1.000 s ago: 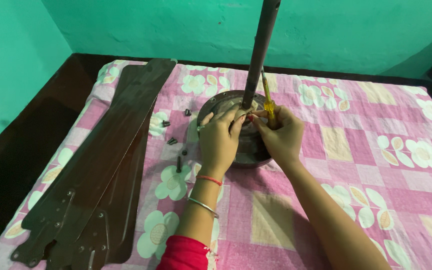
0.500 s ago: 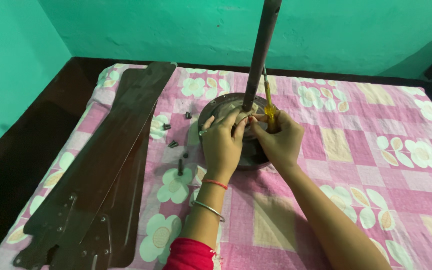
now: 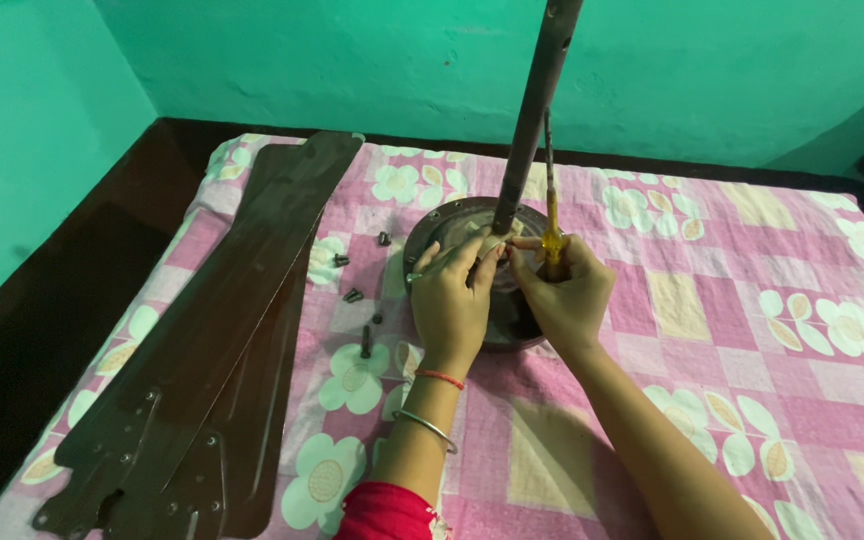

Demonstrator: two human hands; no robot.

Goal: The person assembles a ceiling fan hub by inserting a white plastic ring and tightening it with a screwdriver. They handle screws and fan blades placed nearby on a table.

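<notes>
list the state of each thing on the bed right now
round brown metal fan motor: flat on the cloth, rod upright
yellow-handled screwdriver: upright, gripped by the right hand
left hand: fingertips at the rod's base
dark brown fan blades: detached, stacked
small dark screws: loose, scattered
</notes>
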